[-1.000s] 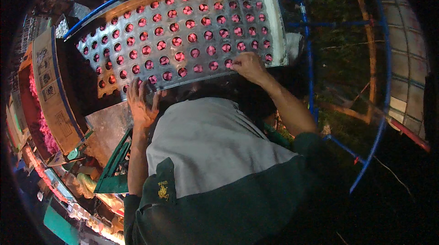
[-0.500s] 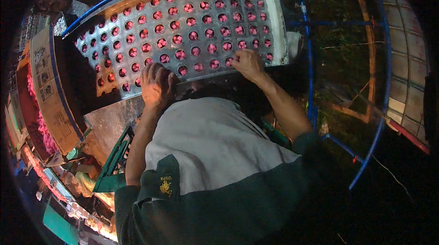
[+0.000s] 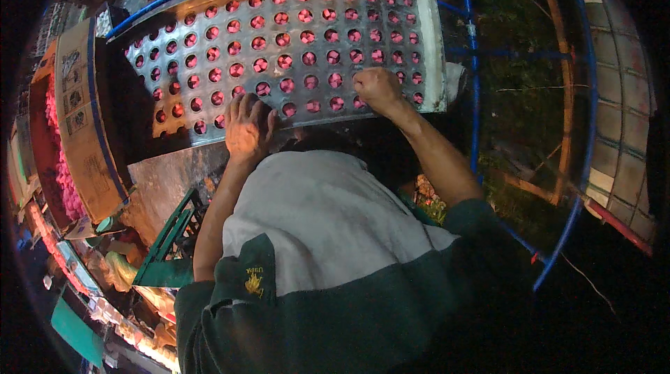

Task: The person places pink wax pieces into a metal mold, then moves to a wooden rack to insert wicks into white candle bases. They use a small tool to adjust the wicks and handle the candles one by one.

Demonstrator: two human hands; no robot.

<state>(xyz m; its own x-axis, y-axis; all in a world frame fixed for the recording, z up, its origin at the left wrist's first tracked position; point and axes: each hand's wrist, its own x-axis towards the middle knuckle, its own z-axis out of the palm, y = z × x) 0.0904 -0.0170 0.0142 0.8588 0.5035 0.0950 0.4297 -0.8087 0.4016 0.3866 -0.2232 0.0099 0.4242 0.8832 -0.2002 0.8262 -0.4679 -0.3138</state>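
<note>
A long metal plate (image 3: 299,44) with rows of round holes stretches across in front of me. Small pink pieces (image 3: 335,80) show inside the holes. My left hand (image 3: 249,126) rests on the plate's near edge, its fingers laid over the border beside the lowest row of holes. Over the right part of the plate my right hand (image 3: 379,89) is closed with the fingertips pointing down at the holes. Whatever it pinches, if anything, is hidden under the fingers.
To the left stands an open cardboard box (image 3: 87,116) with pink material (image 3: 61,165) in it. A green crate (image 3: 167,252) lies below it. Blue pipes (image 3: 474,81) rise at the right, by a wooden frame (image 3: 567,95). Grey cloth (image 3: 321,199) covers my front.
My right hand has shifted a little up, farther onto the plate, and its fingers look more curled. My left hand stays at the near edge. The whole view has moved slightly.
</note>
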